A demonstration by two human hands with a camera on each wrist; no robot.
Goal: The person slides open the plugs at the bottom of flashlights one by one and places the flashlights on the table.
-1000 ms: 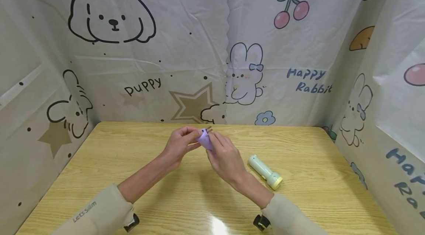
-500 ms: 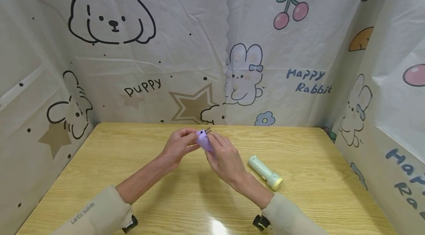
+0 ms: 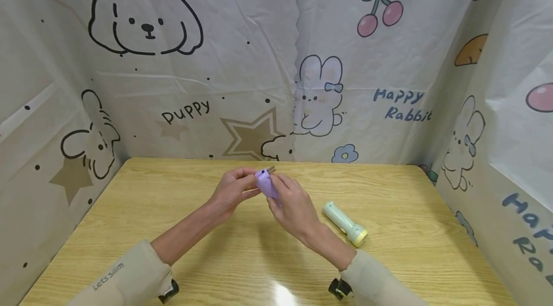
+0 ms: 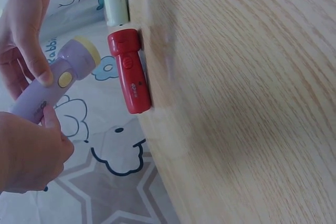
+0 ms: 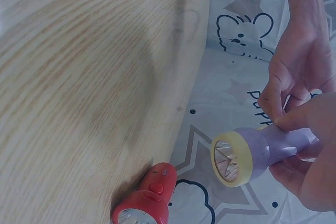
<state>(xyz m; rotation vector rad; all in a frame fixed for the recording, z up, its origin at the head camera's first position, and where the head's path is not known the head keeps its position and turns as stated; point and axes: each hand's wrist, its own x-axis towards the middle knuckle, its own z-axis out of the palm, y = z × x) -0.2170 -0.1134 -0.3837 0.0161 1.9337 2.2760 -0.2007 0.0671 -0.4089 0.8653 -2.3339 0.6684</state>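
Above the table, both hands hold a lilac flashlight (image 3: 265, 185) with a yellow lens ring. Two metal prongs (image 3: 271, 170) stick out of its tail end, which points away from me. My left hand (image 3: 233, 191) pinches the tail end between thumb and fingers. Around the body, my right hand (image 3: 295, 206) has its grip, thumb near the round yellow switch (image 4: 65, 80) in the left wrist view. The right wrist view shows the clear lens (image 5: 227, 161) facing the table side.
A mint-green flashlight (image 3: 344, 223) lies on the wooden table (image 3: 181, 277), right of the right hand. A red flashlight (image 4: 130, 72) lies there too, hidden in the head view. Printed cloth (image 3: 242, 66) hangs behind the table and at both sides.
The left thumb has slid off the flashlight's tail face towards its side, so more of the tail shows. The flashlight has turned slightly; the right hand has hardly moved.
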